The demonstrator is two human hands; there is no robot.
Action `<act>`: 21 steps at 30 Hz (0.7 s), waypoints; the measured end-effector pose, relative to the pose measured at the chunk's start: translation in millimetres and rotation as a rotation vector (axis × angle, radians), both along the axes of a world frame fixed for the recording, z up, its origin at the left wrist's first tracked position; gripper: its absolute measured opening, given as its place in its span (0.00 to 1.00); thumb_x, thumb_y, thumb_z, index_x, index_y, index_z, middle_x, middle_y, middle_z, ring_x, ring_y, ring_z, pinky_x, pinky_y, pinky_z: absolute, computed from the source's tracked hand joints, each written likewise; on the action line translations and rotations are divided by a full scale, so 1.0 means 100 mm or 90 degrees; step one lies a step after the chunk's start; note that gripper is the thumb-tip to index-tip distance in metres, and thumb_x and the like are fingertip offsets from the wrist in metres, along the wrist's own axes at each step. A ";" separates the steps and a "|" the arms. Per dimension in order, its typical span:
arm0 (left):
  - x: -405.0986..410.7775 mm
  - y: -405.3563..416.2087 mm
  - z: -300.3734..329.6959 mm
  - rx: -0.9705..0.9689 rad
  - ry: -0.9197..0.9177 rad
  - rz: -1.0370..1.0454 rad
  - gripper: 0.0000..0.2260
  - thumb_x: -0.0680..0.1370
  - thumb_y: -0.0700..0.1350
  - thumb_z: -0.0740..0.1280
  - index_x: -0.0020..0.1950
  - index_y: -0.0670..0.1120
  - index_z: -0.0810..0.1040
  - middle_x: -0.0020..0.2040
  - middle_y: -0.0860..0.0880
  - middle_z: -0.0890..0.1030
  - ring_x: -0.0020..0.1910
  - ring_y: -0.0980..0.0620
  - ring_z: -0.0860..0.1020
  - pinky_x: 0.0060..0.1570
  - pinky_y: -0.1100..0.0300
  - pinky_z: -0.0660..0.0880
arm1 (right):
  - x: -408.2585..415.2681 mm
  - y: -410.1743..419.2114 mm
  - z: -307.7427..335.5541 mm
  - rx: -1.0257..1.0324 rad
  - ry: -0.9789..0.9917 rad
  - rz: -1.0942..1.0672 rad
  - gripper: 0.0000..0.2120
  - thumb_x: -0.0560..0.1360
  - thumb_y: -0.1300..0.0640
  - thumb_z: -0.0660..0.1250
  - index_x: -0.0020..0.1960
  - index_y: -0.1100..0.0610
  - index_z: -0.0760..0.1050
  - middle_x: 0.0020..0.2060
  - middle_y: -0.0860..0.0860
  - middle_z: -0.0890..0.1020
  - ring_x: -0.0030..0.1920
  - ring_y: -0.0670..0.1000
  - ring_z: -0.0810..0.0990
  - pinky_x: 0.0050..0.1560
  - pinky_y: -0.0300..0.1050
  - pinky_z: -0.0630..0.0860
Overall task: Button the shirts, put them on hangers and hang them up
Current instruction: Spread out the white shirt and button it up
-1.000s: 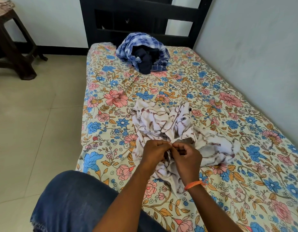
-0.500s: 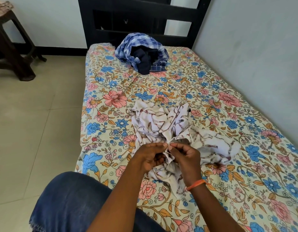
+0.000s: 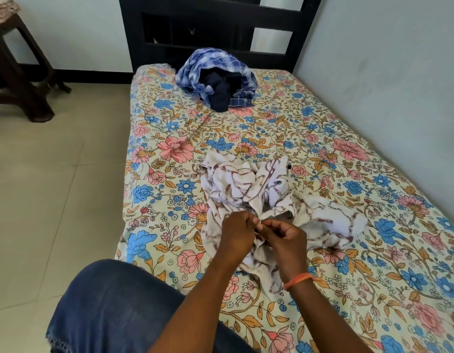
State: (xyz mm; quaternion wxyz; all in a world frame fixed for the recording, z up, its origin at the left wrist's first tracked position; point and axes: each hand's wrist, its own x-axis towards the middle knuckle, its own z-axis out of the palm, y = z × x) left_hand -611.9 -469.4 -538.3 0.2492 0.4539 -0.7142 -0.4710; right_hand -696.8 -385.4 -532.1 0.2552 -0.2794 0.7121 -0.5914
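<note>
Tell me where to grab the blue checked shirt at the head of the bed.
Probably take the blue checked shirt by its raised top fold, reaching down from above on the near side. It lies bunched around a dark navy garment, with no collar clearly showing.

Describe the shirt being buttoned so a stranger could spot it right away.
On the flowered bed, look at the near end, not the headboard. The crumpled white shirt lies under both hands. Brown streaks distinguish it from the blue checked shirt farther up.
</note>
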 end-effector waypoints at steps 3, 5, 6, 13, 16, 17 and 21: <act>-0.03 -0.01 -0.03 -0.027 -0.063 0.042 0.10 0.80 0.42 0.63 0.44 0.46 0.83 0.39 0.50 0.81 0.36 0.57 0.75 0.36 0.73 0.64 | 0.03 -0.01 0.02 -0.008 -0.006 -0.006 0.03 0.70 0.64 0.77 0.43 0.61 0.85 0.34 0.53 0.86 0.37 0.52 0.86 0.39 0.42 0.82; -0.03 -0.01 -0.07 0.029 -0.084 0.063 0.10 0.80 0.47 0.63 0.42 0.52 0.82 0.42 0.51 0.83 0.47 0.50 0.79 0.48 0.61 0.72 | 0.04 -0.03 0.05 -0.011 -0.030 -0.013 0.03 0.70 0.64 0.77 0.43 0.63 0.84 0.34 0.55 0.86 0.36 0.51 0.85 0.37 0.39 0.80; -0.03 -0.01 -0.07 0.064 -0.075 0.070 0.10 0.79 0.48 0.63 0.40 0.53 0.80 0.41 0.52 0.82 0.49 0.48 0.79 0.51 0.56 0.74 | 0.05 -0.04 0.06 -0.016 -0.051 -0.017 0.03 0.70 0.65 0.77 0.43 0.63 0.84 0.33 0.54 0.86 0.35 0.50 0.85 0.36 0.38 0.80; 0.05 -0.01 -0.07 0.223 0.098 0.072 0.11 0.79 0.45 0.66 0.38 0.46 0.81 0.31 0.47 0.80 0.31 0.48 0.78 0.35 0.51 0.80 | 0.05 -0.07 0.09 -0.016 -0.082 -0.015 0.05 0.72 0.69 0.73 0.43 0.60 0.83 0.34 0.52 0.86 0.36 0.46 0.84 0.37 0.34 0.78; 0.07 0.03 -0.02 0.258 0.123 0.073 0.14 0.81 0.42 0.65 0.35 0.44 0.79 0.25 0.50 0.77 0.24 0.51 0.74 0.28 0.60 0.74 | 0.03 -0.05 0.08 0.000 -0.025 -0.011 0.06 0.72 0.68 0.74 0.43 0.58 0.83 0.36 0.52 0.86 0.37 0.45 0.85 0.38 0.34 0.78; 0.07 0.04 0.01 0.288 0.152 0.067 0.14 0.81 0.41 0.64 0.36 0.42 0.80 0.26 0.47 0.78 0.25 0.49 0.74 0.27 0.60 0.73 | 0.02 -0.04 0.08 0.006 -0.008 -0.012 0.06 0.72 0.67 0.74 0.43 0.57 0.83 0.36 0.52 0.86 0.37 0.46 0.85 0.38 0.34 0.78; 0.04 0.03 0.02 0.191 0.058 0.070 0.13 0.80 0.44 0.65 0.35 0.48 0.78 0.29 0.52 0.77 0.31 0.52 0.75 0.37 0.58 0.75 | 0.02 -0.05 0.03 0.059 0.197 -0.021 0.04 0.72 0.62 0.75 0.41 0.54 0.83 0.34 0.46 0.84 0.37 0.44 0.83 0.39 0.36 0.78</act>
